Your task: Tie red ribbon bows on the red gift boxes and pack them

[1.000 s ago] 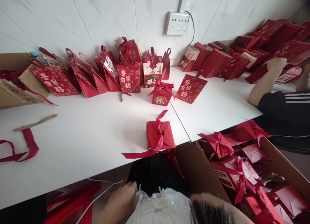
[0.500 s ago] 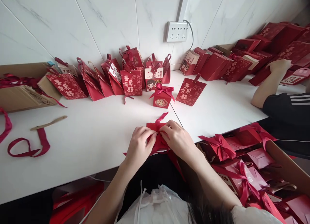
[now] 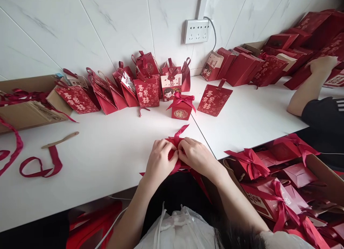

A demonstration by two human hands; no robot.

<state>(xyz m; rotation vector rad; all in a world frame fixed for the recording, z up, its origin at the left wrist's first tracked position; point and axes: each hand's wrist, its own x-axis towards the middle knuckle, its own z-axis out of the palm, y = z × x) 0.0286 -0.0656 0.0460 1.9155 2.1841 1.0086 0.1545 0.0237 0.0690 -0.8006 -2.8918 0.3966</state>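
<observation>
At the table's front edge my left hand (image 3: 162, 157) and my right hand (image 3: 195, 154) meet over a small red gift box, mostly covered by them. Both pinch a dark red satin ribbon (image 3: 178, 132) on the box's top; one loose end sticks up beyond my fingers. My fingertips almost touch each other, and the knot between them is hidden. Just behind stands a finished-looking red box with a ribbon bow and gold emblem (image 3: 180, 112). A flat red bag with white lettering (image 3: 214, 100) leans to its right.
Red gift bags (image 3: 147, 93) line the wall. At left lie a cut ribbon (image 3: 55, 161), a thin wooden stick (image 3: 60, 140) and a cardboard box (image 3: 29, 114) of ribbons. A carton (image 3: 322, 173) of red boxes sits at my right; a co-worker's hand (image 3: 324, 63) touches the far-right pile.
The camera view has shifted slightly. My hands have drawn closer together over the ribbon, fingertips now nearly meeting. The co-worker's hand stays at the pile.
</observation>
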